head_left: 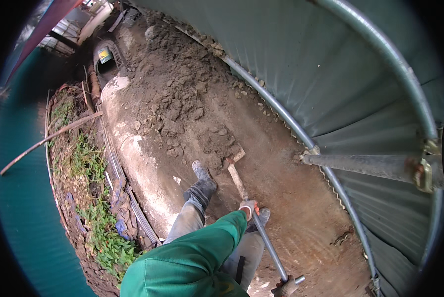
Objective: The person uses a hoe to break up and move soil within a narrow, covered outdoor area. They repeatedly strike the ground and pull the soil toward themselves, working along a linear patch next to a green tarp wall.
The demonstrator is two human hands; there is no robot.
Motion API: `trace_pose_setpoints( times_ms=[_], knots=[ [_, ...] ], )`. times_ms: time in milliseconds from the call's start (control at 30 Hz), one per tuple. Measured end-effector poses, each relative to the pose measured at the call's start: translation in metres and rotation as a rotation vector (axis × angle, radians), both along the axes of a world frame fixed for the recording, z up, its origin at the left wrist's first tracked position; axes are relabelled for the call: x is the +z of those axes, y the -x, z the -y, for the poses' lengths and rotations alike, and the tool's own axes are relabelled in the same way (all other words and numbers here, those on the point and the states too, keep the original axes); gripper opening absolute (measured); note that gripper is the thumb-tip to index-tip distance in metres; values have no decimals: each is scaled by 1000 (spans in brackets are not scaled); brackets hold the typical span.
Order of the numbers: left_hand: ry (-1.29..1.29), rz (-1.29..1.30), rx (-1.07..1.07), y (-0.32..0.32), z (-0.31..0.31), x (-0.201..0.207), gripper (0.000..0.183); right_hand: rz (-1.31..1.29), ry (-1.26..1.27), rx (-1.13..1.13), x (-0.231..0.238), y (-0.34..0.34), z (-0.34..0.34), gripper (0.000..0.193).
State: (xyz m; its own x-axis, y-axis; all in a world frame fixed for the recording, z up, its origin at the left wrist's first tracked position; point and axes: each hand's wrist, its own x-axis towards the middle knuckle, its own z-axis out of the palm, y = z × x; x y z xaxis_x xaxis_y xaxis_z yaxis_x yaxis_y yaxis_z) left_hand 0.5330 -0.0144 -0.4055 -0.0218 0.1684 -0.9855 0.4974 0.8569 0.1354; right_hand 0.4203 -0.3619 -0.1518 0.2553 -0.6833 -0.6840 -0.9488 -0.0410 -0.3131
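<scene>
My left hand [250, 208], in a light glove with some orange on it, is closed around the shaft of a shovel [269, 243]. A green sleeve covers that arm. The shaft is grey pipe above and a dirt-coated pale piece below, running down to a blade partly hidden by loose soil [217, 148]. At the lower edge my right hand [285, 288], dark and partly cut off, grips the shovel near its T-shaped handle. My boots, one of them a muddy left boot [203, 178], stand on either side of the shaft.
Clumped soil [175, 94] stretches ahead. To the right, a dark green sheet wall [286, 64] stands behind metal pipes [276, 106]. Leafy plants [108, 242], a wooden pole [53, 141] and a teal sheet [21, 198] lie left. A dark container [104, 59] stands far left.
</scene>
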Motion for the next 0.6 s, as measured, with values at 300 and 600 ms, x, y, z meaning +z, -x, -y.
trace_pose_setpoints(
  times_ms=[300,600],
  knots=[
    [389,206,80,12,209,172,19,98,186,230,208,1,94,30],
    [492,348,404,-3,137,223,22,248,216,539,257,-102,9,25]
  ],
)
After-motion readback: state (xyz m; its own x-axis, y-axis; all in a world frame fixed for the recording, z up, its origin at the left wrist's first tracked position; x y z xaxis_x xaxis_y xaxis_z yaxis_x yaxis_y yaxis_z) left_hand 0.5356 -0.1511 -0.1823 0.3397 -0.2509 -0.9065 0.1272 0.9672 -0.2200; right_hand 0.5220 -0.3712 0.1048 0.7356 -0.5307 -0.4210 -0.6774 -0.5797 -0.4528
